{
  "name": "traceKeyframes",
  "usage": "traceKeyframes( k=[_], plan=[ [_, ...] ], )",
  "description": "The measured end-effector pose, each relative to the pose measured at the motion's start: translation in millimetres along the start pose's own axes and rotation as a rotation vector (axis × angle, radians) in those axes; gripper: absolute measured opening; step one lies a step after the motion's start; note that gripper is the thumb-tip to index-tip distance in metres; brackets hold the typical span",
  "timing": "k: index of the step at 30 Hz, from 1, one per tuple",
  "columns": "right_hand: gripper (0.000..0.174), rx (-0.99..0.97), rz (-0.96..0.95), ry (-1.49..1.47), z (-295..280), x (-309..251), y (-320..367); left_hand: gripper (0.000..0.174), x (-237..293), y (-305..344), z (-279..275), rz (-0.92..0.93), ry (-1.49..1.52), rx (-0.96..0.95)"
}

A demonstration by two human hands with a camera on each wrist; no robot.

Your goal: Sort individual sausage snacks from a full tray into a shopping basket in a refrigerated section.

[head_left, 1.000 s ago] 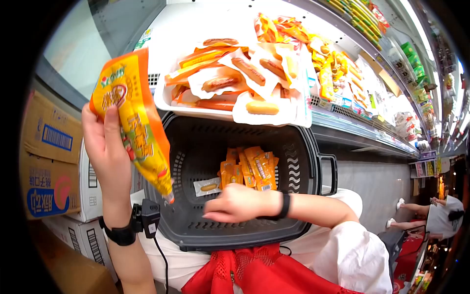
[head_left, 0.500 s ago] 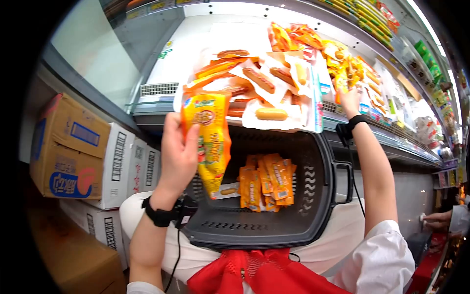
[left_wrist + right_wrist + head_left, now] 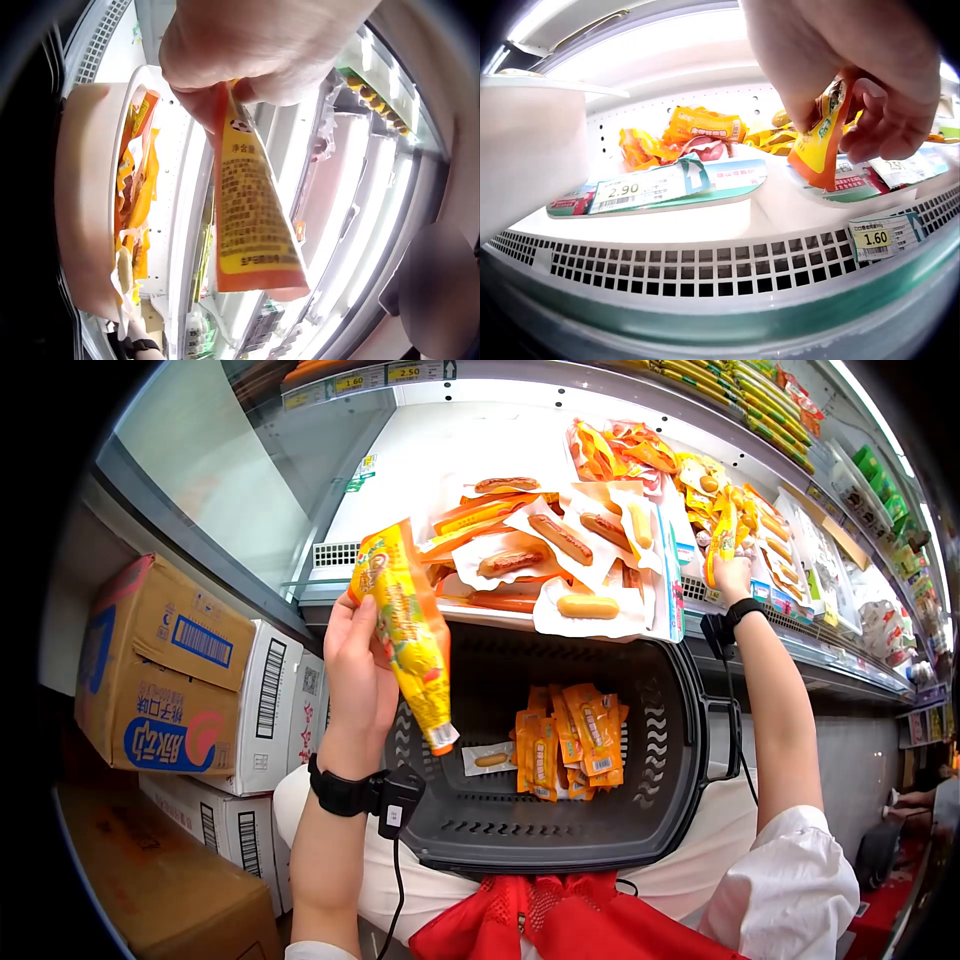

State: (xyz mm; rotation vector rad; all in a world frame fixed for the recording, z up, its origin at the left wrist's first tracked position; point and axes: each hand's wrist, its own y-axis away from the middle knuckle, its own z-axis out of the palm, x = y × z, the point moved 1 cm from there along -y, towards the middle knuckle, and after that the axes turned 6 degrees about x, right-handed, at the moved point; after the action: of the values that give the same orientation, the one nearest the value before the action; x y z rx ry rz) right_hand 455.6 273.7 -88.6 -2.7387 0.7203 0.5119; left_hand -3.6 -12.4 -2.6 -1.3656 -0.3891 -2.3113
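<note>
My left hand (image 3: pixel 362 680) pinches a yellow-and-orange sausage packet (image 3: pixel 405 625) above the left side of the dark basket (image 3: pixel 450 848). In the left wrist view the packet's printed back (image 3: pixel 251 206) faces the camera. At the shelf on the right, my right hand (image 3: pixel 733 573) grips a smaller yellow-and-orange sausage packet (image 3: pixel 821 146) between thumb and fingers, close over the tray front. Inside the basket lie several orange packets (image 3: pixel 590 730) in a pile and a clear-wrapped sausage (image 3: pixel 490 759) beside them.
A white tray (image 3: pixel 82 202) heaped with sausages (image 3: pixel 560 537) sits on the shelf edge behind the basket. More packets (image 3: pixel 705 126) stand behind price tags (image 3: pixel 622 191). Cardboard boxes (image 3: pixel 165 660) are stacked at the left. A black cable (image 3: pixel 400 890) hangs from the left wrist.
My right hand has moved from over the basket to the shelf at the right and now grips a packet there. The left hand's packet has shifted right over the basket's left side.
</note>
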Motion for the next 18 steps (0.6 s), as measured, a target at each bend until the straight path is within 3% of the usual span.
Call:
traceKeyframes(
  k=[1,3,4,7,9,11,13,15,16,18],
  plan=[
    [0.059,0.206,-0.064,0.016,0,-3,15,0.018,0,0,-1,-0.042,0.094,0.053],
    [0.056,0.204,-0.121,-0.053,-19,-9,43,0.019,1,-3,-12,-0.048,0.122,-0.028],
    [0.047,0.237,-0.161,-0.143,-28,-10,57,0.019,6,-1,-11,-0.059,0.131,-0.044],
    [0.05,0.366,-0.278,-0.48,-38,1,76,0.02,12,2,-8,-0.061,0.162,-0.014],
    [0.037,0.218,-0.284,-0.999,-57,-1,108,0.021,9,3,-13,-0.104,0.152,-0.021],
    [0.032,0.144,-0.295,-1.183,-80,-5,144,0.025,6,4,-13,-0.144,0.144,0.017],
    [0.028,-0.005,-0.221,-1.305,-110,-15,191,0.029,5,9,-6,-0.188,0.129,0.052],
    [0.03,-0.165,-0.123,-1.319,-126,-16,235,0.037,5,19,6,-0.266,0.321,0.062],
    [0.032,-0.249,-0.103,-1.4,-128,-16,254,0.041,-4,15,-1,-0.195,0.345,-0.11],
    [0.03,-0.381,-0.073,-1.479,-135,-21,295,0.034,-6,25,10,-0.199,0.345,-0.028]
  ],
)
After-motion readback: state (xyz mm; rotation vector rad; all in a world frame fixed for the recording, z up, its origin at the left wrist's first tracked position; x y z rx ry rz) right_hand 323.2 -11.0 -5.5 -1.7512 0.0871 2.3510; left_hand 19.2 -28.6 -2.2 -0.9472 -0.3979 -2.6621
